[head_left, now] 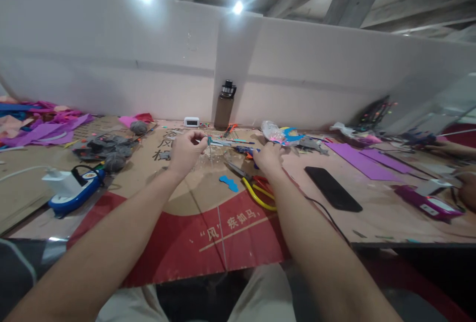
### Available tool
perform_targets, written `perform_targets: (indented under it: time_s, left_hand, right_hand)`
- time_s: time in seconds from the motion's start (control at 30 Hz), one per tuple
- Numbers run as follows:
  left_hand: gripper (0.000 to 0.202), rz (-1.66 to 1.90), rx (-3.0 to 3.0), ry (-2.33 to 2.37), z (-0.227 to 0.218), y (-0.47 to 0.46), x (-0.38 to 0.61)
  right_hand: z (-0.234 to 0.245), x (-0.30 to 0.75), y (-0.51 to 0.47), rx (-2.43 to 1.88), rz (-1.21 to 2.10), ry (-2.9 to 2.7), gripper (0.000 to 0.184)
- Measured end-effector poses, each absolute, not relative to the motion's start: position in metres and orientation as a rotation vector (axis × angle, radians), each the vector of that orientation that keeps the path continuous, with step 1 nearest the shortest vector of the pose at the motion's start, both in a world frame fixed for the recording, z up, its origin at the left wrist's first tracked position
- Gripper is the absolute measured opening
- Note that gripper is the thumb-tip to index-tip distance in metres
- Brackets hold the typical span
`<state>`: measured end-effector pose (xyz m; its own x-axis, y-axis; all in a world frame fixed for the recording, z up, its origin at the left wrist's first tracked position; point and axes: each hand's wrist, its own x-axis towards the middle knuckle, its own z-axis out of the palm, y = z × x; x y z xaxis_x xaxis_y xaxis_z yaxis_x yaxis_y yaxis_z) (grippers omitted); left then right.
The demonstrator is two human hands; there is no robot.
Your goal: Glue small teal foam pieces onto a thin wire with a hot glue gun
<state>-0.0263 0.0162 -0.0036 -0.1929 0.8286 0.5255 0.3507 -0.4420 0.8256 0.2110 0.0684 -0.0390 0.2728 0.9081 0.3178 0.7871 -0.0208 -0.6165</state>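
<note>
My left hand (188, 151) is closed in a pinch on a thin stick (210, 154) with a small teal piece at its top. My right hand (269, 158) is wrapped round a blue glue gun (245, 150), mostly hidden by the fingers, its nozzle pointing left toward the stick. Below the right hand lie scissors (256, 193) with yellow and red handles, blades toward upper left. A wavy blue foam cutout (228, 183) rests on the cardboard between my forearms. Behind the hands are scattered thin sticks and scraps.
A dark bottle (223, 109) and a small white clock (191, 122) stand near the partition. A black phone (332, 188) and purple sheets (366, 162) lie right. At left are a blue power strip (76, 198), grey scraps (104, 148) and purple felt (48, 131). Another person's hand (451, 149) shows far right.
</note>
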Motion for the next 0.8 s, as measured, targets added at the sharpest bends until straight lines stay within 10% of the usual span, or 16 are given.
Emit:
perform_targets:
  time_s: [0.33, 0.8]
  left_hand:
    - [0.009, 1.609, 2.524, 1.596, -0.006, 0.011, -0.027]
    - [0.016, 1.446, 1.619, 1.286, -0.008, 0.013, -0.011]
  right_hand:
    - [-0.013, 0.118, 0.007, -0.642, 1.697, -1.098, 0.046]
    - [-0.014, 0.131, 0.008, -0.995, 0.704, -1.537, 0.007]
